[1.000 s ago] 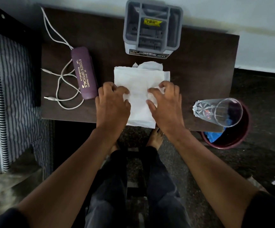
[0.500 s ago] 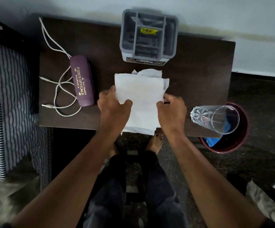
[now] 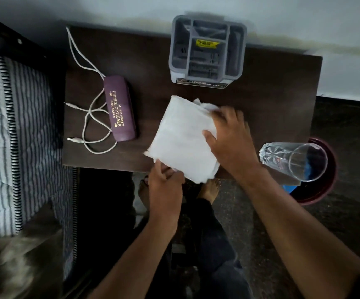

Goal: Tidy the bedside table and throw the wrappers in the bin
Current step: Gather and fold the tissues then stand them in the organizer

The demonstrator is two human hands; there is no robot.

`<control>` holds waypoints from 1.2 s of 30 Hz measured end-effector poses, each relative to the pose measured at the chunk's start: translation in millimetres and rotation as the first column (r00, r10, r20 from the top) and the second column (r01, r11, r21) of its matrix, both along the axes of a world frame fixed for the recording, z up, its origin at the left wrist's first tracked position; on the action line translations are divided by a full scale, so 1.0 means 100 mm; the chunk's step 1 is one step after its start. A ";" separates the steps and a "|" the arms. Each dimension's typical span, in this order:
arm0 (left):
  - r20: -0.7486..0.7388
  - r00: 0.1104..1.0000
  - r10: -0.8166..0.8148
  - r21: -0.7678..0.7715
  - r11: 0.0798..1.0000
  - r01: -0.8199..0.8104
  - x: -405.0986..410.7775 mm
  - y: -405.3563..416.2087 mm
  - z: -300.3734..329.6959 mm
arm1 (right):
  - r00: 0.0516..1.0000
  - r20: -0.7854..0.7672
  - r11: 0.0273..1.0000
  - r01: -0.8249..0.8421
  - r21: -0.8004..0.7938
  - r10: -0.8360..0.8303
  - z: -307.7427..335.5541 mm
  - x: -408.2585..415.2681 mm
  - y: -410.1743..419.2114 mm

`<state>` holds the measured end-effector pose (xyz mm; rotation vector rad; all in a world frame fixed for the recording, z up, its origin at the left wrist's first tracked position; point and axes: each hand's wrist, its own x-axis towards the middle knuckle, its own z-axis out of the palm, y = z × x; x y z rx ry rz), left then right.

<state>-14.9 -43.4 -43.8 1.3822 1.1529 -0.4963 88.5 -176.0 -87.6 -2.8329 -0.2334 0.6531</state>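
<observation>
A folded white cloth (image 3: 183, 139) lies tilted on the dark bedside table (image 3: 153, 61), its near corner hanging over the front edge. My left hand (image 3: 165, 186) pinches the cloth's near-left corner at the table edge. My right hand (image 3: 230, 139) lies flat across the cloth's right side, fingers spread toward its far corner. A dark red bin (image 3: 323, 190) stands on the floor right of the table, with something blue inside.
A purple spectacle case (image 3: 119, 111) and a looped white cable (image 3: 88, 117) lie at the table's left. A grey compartment organiser (image 3: 207, 50) stands at the back by the wall. A clear glass (image 3: 293, 160) stands at the front right corner. A striped mattress (image 3: 13, 137) borders the left.
The cloth has turned clockwise on the table. My left hand slid back to its near corner at the table edge; my right hand moved up over its right side.
</observation>
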 end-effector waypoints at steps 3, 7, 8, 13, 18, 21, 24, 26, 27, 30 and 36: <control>0.094 0.996 -0.009 0.040 0.999 0.006 0.24 0.09 -0.03 | 0.985 -0.076 0.984 0.159 0.078 -0.153 0.03 -0.16 -0.07; 0.062 0.995 0.073 0.117 0.990 -0.080 0.31 0.15 -0.06 | 0.927 -0.007 0.915 0.371 0.160 -0.374 0.06 -0.20 -0.18; 0.044 0.997 0.068 0.145 0.987 -0.074 0.28 0.15 -0.06 | 0.905 0.003 0.891 0.417 0.179 -0.424 0.05 -0.18 -0.18; 0.017 0.999 0.027 0.065 0.997 -0.028 0.26 0.09 -0.03 | 0.899 -0.132 0.862 0.438 0.255 -0.418 -0.03 -0.14 -0.06; 0.086 0.996 0.032 0.023 0.999 -0.034 0.32 0.07 -0.04 | 0.882 -0.123 0.839 0.471 0.271 -0.455 -0.03 -0.14 -0.02; 0.113 0.992 0.048 0.024 0.998 -0.051 0.31 0.09 -0.07 | 0.869 -0.149 0.826 0.495 0.269 -0.472 -0.01 -0.13 0.01; 0.091 0.989 0.119 0.019 0.992 -0.121 0.37 0.16 -0.14 | 0.814 -0.208 0.763 0.580 0.283 -0.542 0.00 -0.07 -0.01; 0.093 0.987 0.135 -0.001 0.991 -0.135 0.42 0.17 -0.17 | 0.747 -0.330 0.678 0.664 0.316 -0.578 0.01 -0.03 0.00; 0.083 0.986 0.143 -0.010 0.990 -0.143 0.45 0.18 -0.19 | 0.715 -0.374 0.637 0.698 0.326 -0.591 0.02 -0.02 0.00; 0.016 0.983 0.185 -0.045 0.982 -0.184 0.52 0.21 -0.25 | 0.569 -0.533 0.456 0.822 0.342 -0.626 0.02 0.00 -0.01; 0.003 0.995 0.095 -0.034 0.995 -0.095 0.61 0.26 -0.29 | 0.512 -0.611 0.420 0.856 0.301 -0.604 0.05 0.01 -0.09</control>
